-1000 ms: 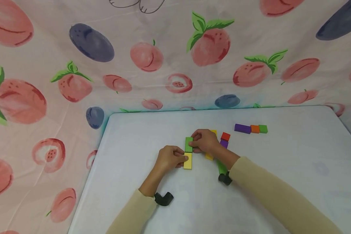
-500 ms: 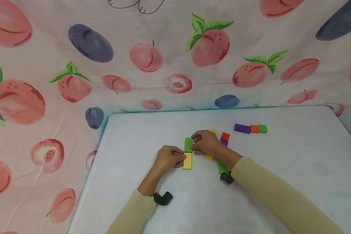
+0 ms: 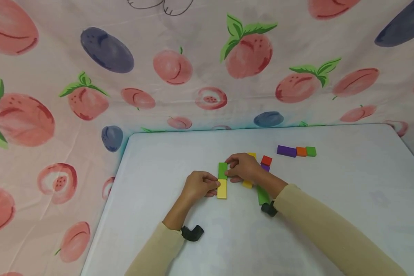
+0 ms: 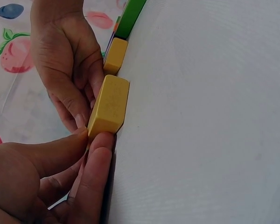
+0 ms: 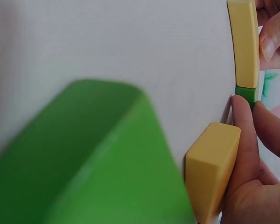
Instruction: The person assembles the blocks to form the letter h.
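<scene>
Joined pair: The pale yellow block (image 3: 222,191) and the green block (image 3: 222,170) lie end to end, touching, on the white table (image 3: 234,237); green sits at yellow's 12 o'clock.
Left hand: My left hand (image 3: 197,188) is at the yellow block's 9 o'clock, thumb and fingertips drawn in, pinching its edge near the seam.
Right hand: My right hand (image 3: 244,167) is at the green block's 3 o'clock, thumb and finger barely apart, gripping that block between them.
Behind right hand: Yellow wood (image 3: 247,184) shows at the pair's 3 o'clock and again at 2; my hand covers the middle, so I cannot tell if it is one block or two.
Red and purple: The red block (image 3: 266,160) is at 2 o'clock, the purple block (image 3: 265,168) at its 6, partly hidden by my wrist.
Long green block (image 3: 263,196): Between 3 and 4 o'clock, near my right wrist.
Far row: Well out at 2 o'clock, the long purple block (image 3: 286,151), orange block (image 3: 301,151) and small green block (image 3: 311,151) touch in line.
Backdrop: The fruit-print cloth (image 3: 207,34) hangs at 12 o'clock.
</scene>
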{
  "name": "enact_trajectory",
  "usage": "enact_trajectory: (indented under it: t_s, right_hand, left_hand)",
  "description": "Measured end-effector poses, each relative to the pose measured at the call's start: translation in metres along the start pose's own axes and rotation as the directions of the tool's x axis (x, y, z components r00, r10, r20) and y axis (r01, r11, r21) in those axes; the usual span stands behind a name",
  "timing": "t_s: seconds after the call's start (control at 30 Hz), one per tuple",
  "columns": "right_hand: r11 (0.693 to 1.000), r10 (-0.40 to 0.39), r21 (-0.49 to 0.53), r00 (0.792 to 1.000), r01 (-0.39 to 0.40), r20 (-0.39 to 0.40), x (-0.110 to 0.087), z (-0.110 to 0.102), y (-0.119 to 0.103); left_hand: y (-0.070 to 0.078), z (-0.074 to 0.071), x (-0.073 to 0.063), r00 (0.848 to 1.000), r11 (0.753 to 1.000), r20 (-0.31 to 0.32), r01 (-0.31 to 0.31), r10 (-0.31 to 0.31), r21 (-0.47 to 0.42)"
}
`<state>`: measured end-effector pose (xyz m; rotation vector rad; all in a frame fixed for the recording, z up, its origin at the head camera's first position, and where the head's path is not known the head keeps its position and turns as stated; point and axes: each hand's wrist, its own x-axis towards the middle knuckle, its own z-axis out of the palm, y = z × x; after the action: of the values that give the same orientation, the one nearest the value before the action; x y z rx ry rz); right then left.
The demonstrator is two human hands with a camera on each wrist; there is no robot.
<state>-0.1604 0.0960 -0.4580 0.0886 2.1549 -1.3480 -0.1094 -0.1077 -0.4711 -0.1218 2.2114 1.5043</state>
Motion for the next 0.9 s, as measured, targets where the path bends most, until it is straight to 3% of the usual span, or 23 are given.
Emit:
enact_trajectory:
  t_s: [0.6, 0.7, 0.77, 0.8, 0.9]
  right_hand:
    - [1.0, 0.001, -0.004, 1.0, -0.001, 0.013, -0.001, -0.003, -0.002]
    - [1.0, 0.014, 0.024, 1.0, -0.014, 0.027, -0.001, -0.006, -0.002]
    - [0.999, 0.013, 0.036, 1.0, -0.014, 0.025, -0.002, -0.008, -0.002]
    - [1.0, 0.005, 0.022, 1.0, -0.006, 0.017, -0.002, -0.01, -0.002]
    - [0.999, -0.027, -0.026, 0.999, 0.026, -0.027, -0.005, -0.016, -0.001]
  left_hand:
    - [0.003, -0.001, 0.001, 1.0, 0.999, -0.012, 0.014, -0.013, 0.032]
    - [0.004, -0.002, -0.002, 0.997, 0.991, -0.051, -0.043, 0.05, 0.125]
    - [0.004, -0.002, -0.004, 0.985, 0.96, -0.093, -0.119, 0.147, 0.253]
    - [0.005, -0.002, -0.006, 0.972, 0.93, -0.111, -0.159, 0.206, 0.331]
    - [0.005, -0.002, -0.01, 0.925, 0.81, -0.123, -0.243, 0.358, 0.535]
